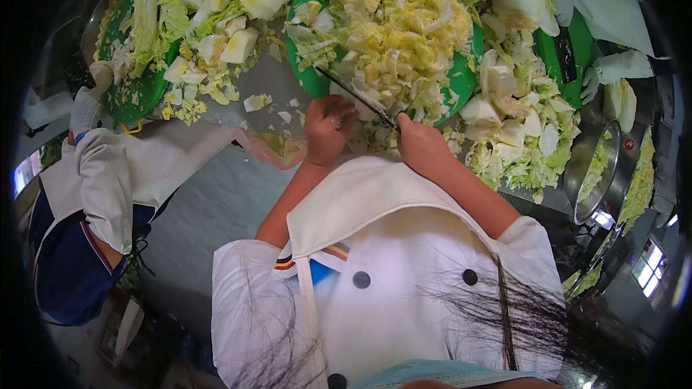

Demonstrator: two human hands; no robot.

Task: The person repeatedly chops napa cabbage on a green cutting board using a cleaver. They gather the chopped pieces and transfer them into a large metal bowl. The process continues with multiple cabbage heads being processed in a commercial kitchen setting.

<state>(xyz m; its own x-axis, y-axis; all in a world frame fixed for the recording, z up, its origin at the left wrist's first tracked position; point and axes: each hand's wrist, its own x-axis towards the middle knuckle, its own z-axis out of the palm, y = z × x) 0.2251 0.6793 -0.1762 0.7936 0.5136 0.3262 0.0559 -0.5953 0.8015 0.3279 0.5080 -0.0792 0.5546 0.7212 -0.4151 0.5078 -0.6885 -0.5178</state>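
My right hand (424, 143) grips a knife (357, 96) by its handle, at the near edge of a round green cutting board (313, 80). The blade slants up and to the left across the board's lower part. Just below the blade is my left hand (327, 132), its fingers loosely bent and slightly blurred. No object shows in it; whether a fingertip touches the blade is unclear. A large heap of chopped napa cabbage (403, 38) covers most of the board, and some pieces lie close to the blade.
Cabbage chunks (238, 46) lie left of the board, and more chopped cabbage (519, 124) lies right. Gloved co-workers' hands (86, 108) are at the left green board (132, 100) and at the right one (581, 48), beside a cleaver (565, 54). Metal bowls (613, 146) stand far right.
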